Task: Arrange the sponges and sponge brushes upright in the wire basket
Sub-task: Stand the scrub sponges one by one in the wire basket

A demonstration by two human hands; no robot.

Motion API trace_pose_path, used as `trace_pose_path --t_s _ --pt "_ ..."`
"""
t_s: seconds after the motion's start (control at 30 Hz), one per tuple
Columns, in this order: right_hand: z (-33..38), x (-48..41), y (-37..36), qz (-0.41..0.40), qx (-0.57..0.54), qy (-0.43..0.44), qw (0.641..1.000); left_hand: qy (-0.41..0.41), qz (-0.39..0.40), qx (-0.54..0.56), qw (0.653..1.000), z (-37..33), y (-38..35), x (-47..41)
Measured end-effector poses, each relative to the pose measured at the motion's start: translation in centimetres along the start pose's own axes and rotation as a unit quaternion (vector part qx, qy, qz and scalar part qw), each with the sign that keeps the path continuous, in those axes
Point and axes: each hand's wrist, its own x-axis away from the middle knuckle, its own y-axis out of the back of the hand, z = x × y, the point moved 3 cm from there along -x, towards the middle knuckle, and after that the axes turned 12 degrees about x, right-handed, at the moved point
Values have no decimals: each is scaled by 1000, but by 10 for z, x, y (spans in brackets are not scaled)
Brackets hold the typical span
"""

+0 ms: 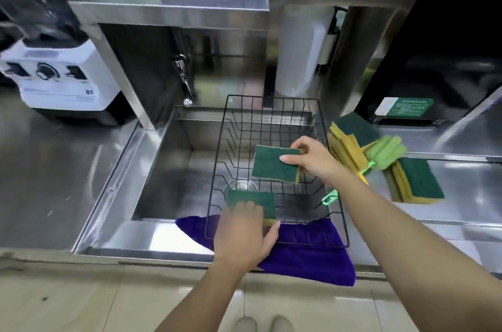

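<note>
Pinching one sponge [275,167] by its edge, right hand [312,159] hovers over wire basket [274,168]; left hand [244,231] clasps another [255,202] at the front; light, squashy—grip short edges.

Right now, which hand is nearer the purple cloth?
Left. The left hand, holding a sponge, overlaps the purple cloth at the basket's near edge; the right hand holds another sponge farther back.

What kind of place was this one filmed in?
Probably a commercial kitchen or drinks-shop wash station: stainless steel sink, steel shelving above it, and a white blender base on the counter.
</note>
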Motion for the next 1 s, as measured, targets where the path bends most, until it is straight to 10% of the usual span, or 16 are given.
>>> trace_pose_path --t_s 0.73,1.0 --pt "-13 -25 -72 60 -102 -52 992 8 39 -25 999 -1 0 -3" --pt "-7 -20 -65 -13 153 -49 987 9 59 -23 998 -1 -2 -3"
